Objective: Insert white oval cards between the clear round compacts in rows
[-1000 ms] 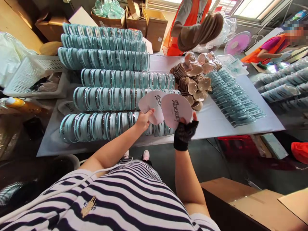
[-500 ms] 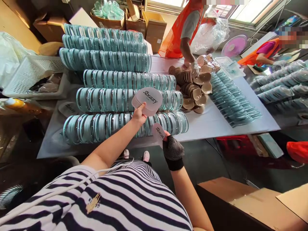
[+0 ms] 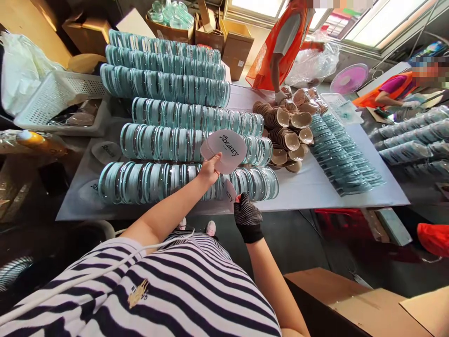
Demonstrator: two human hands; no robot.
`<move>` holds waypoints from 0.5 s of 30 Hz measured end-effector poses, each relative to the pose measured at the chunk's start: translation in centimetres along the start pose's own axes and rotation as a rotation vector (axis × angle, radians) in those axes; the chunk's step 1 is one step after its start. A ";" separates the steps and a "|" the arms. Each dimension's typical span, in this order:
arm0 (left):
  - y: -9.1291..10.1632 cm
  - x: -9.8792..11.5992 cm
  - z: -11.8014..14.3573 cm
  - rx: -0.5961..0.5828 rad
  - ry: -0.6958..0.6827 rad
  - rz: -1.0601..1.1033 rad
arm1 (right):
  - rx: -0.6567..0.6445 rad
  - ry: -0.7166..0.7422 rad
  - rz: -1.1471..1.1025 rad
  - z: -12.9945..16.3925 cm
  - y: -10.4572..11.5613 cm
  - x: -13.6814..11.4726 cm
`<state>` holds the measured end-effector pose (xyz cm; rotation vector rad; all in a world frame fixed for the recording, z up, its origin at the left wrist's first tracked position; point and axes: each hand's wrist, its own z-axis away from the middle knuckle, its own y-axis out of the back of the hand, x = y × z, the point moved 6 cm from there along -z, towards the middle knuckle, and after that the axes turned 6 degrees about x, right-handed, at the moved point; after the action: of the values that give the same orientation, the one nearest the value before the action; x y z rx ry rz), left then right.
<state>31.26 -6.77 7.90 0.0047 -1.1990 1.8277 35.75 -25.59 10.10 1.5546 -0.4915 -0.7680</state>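
My bare left hand (image 3: 211,169) grips a stack of white rounded cards (image 3: 226,152) printed with "beauty" lettering, held above the front rows. In my right hand (image 3: 247,210), which wears a black dotted glove with bare fingertips, a single card (image 3: 229,193) of the same kind is pinched. It is tilted, and part of its print shows. Below both hands runs the front row of teal-rimmed clear round items (image 3: 157,183), standing on edge and packed face to face. Another such row (image 3: 161,142) lies just behind it, partly hidden by the stack.
More teal rows (image 3: 164,86) fill the table's back left. Brown bowl-shaped pieces (image 3: 284,126) lie piled to the right, beside wrapped teal stacks (image 3: 345,150). Across the table a co-worker in an orange vest (image 3: 270,65) reaches to the pile. A white basket (image 3: 63,103) stands left; a cardboard box (image 3: 351,295) sits lower right.
The view has shifted slightly, so the table's contents appear further right. The single card in my right hand is turned more edge-on. The co-worker's hand has moved back over the brown pile.
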 end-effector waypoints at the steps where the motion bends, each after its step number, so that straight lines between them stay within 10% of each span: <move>1: -0.1 0.0 0.0 -0.016 -0.007 -0.007 | -0.003 0.016 0.003 -0.3 -0.1 -0.3; 15: -0.3 0.0 0.2 -0.063 -0.076 -0.024 | -0.077 0.020 -0.107 -3.4 -2.9 -3.1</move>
<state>31.35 -6.93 8.20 0.0530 -1.3033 1.7820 35.69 -20.67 7.89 1.5244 -0.3616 -0.8426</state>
